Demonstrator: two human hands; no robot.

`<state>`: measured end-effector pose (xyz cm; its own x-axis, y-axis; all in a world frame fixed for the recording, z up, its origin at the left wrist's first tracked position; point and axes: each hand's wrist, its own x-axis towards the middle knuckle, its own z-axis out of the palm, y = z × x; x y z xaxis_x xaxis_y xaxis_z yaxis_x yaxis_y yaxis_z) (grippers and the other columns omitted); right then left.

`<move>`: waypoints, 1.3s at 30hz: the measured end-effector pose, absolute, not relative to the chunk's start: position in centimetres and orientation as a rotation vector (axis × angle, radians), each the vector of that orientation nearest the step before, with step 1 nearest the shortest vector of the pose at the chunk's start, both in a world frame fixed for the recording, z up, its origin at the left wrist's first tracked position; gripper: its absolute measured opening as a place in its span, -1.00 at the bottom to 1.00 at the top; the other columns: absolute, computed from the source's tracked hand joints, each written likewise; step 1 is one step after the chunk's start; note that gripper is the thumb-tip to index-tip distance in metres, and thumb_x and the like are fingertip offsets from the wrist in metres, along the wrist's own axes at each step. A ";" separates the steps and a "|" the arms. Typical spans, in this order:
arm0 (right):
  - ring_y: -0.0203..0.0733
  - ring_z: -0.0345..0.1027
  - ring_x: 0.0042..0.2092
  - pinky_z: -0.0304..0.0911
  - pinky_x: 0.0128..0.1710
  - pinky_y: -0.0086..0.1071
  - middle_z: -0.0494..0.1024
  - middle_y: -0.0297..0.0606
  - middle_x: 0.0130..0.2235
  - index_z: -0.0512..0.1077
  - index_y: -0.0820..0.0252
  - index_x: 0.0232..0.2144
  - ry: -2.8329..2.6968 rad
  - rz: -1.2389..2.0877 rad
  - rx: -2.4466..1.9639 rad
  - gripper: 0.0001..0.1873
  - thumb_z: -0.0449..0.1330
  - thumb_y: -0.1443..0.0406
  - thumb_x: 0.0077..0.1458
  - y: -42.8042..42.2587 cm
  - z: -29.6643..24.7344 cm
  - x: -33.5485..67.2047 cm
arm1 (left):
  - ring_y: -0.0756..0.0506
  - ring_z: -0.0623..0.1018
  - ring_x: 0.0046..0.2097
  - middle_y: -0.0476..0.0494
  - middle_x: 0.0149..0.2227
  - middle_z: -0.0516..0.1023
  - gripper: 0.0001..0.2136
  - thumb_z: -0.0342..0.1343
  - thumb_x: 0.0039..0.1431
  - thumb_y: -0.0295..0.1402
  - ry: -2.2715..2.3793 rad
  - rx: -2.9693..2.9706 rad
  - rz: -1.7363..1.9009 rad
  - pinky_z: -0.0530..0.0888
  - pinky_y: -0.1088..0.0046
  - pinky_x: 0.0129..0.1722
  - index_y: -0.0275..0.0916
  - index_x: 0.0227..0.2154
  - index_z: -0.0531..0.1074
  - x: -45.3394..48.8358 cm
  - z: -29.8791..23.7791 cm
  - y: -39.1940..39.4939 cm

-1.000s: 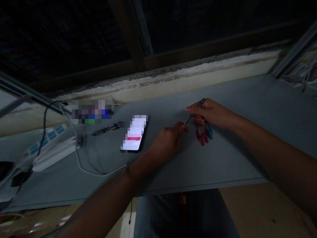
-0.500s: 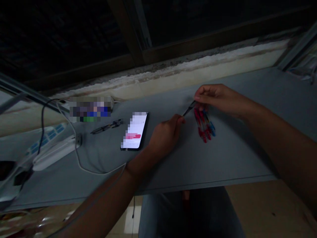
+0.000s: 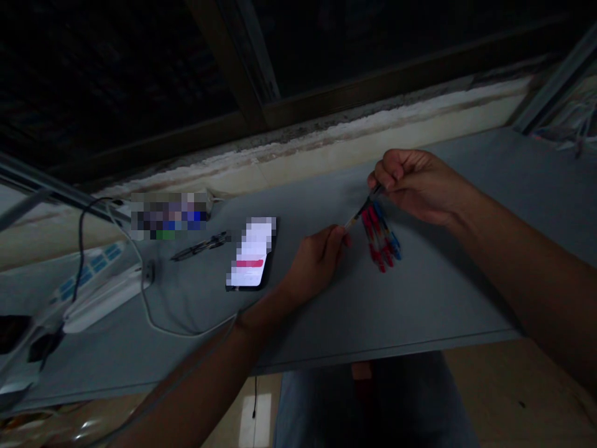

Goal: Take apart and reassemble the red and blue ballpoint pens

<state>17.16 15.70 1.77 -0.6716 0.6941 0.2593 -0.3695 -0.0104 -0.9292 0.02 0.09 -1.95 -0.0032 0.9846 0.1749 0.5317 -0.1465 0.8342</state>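
My right hand (image 3: 415, 183) is curled round the upper end of a dark pen (image 3: 361, 211) above the grey table (image 3: 420, 298). My left hand (image 3: 317, 258) pinches the pen's lower tip between thumb and fingers. Just under the right hand, several red and blue pens (image 3: 382, 239) lie in a small bunch on the table. The room is dim, so the pen's details are hard to make out.
A lit phone (image 3: 252, 252) lies left of my left hand. Further left lie a dark pen-like object (image 3: 200, 244), a white power strip (image 3: 97, 283) with cables and a white charging cable (image 3: 168, 323). A window sill runs along the back.
My right hand has lifted and drawn back from the left, so more of the pen shows between them. Its fingers have curled tighter round the pen's top. The left hand stays put.
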 end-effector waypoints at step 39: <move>-0.32 0.44 -0.29 0.37 -0.27 -0.47 0.61 -0.31 -0.33 0.59 0.20 -0.41 -1.405 1.788 -0.417 -0.89 0.33 0.46 -0.04 17.4 1.9 16.8 | -0.02 0.32 -0.49 0.07 -0.52 0.28 -0.62 -0.19 0.51 -0.14 1.743 1.729 0.961 0.25 0.45 -0.46 -0.28 -0.17 0.45 -0.6 -1.2 0.0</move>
<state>16.84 17.43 1.85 -0.6210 0.7538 0.2147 -0.3870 -0.0567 -0.9204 -0.59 0.02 -1.18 -0.0685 0.9894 0.1281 0.6367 -0.0555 0.7691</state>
